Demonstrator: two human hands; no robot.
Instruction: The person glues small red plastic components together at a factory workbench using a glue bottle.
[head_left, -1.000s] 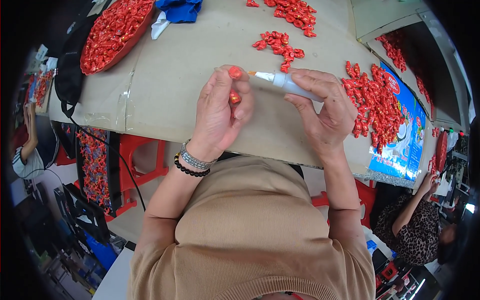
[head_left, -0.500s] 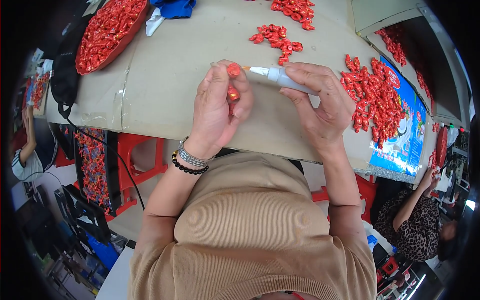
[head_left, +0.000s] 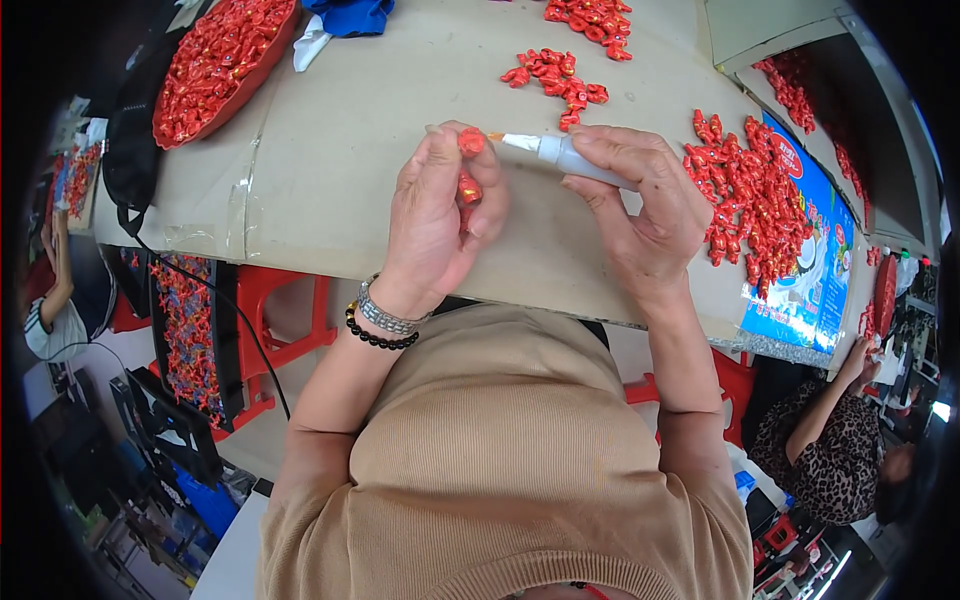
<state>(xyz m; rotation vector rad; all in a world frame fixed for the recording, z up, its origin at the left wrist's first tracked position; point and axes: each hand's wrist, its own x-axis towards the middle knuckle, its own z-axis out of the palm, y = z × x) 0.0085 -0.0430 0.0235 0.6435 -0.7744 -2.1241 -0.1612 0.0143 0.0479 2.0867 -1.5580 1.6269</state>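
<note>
Left hand [head_left: 435,215] pinches small glossy red plastic piece [head_left: 471,141] at fingertips, second piece seemingly tucked in palm. Right hand [head_left: 640,205] grips white tube applicator [head_left: 560,153], tip touching piece, above beige cardboard-covered counter [head_left: 330,150]. Loose red pieces pile [head_left: 740,190] just right.

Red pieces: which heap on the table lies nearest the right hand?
The big heap just right of the right hand, partly on the blue printed sheet. The small cluster and tray lie farther off.

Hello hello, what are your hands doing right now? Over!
Left hand pinching small shiny red pieces. Right hand gripping slim white tube, tip at the top piece. Red heap beside the right hand; nothing between hands.
</note>
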